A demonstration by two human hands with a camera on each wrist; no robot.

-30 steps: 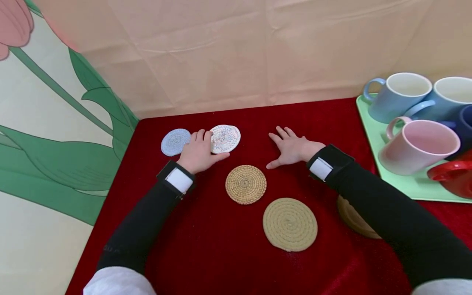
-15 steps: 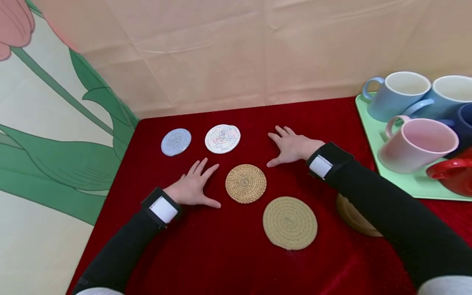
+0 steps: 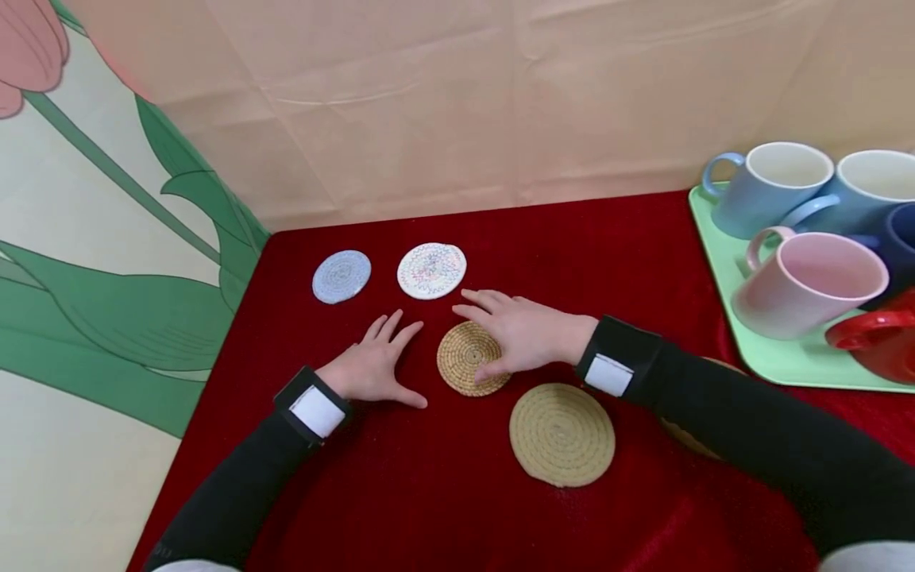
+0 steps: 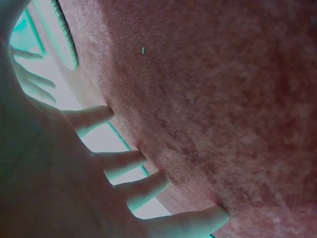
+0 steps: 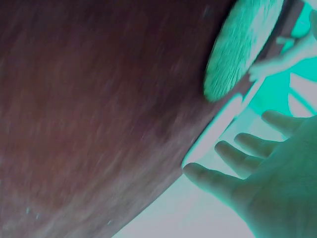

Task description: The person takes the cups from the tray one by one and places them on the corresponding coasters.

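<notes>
Covering the table: deep red velvety cloth (image 3: 400,492), with a sheen in places, running back to a creased peach drape (image 3: 429,119).
Room at left: floral panel (image 3: 107,314), pink bloom and broad green leaves on pale ground.
Straw coaster (image 3: 461,365): flat on the cloth between both hands, partly covered by the right hand (image 3: 529,332).
Right fingers: spread and released above the coaster; contact with it hard to tell.
Left hand (image 3: 372,361): just left of the coaster, fingers splayed and released, tips at the cloth.
Other rounds: blue coaster (image 3: 341,276) and white speckled coaster (image 3: 432,271) behind, well clear of each other; rope mat (image 3: 561,435) nearer the person.
Green tray (image 3: 761,353): at right, bearing light blue mugs (image 3: 775,199) and a pink mug (image 3: 822,278).
Cut off by the right edge: tray, navy mug (image 3: 902,246), red mug (image 3: 886,349).
Hidden: brown mat (image 3: 689,440), mostly behind the black right sleeve (image 3: 743,441).
Wrist views: teal-tinged, background washed out, coaster weave blurred.
</notes>
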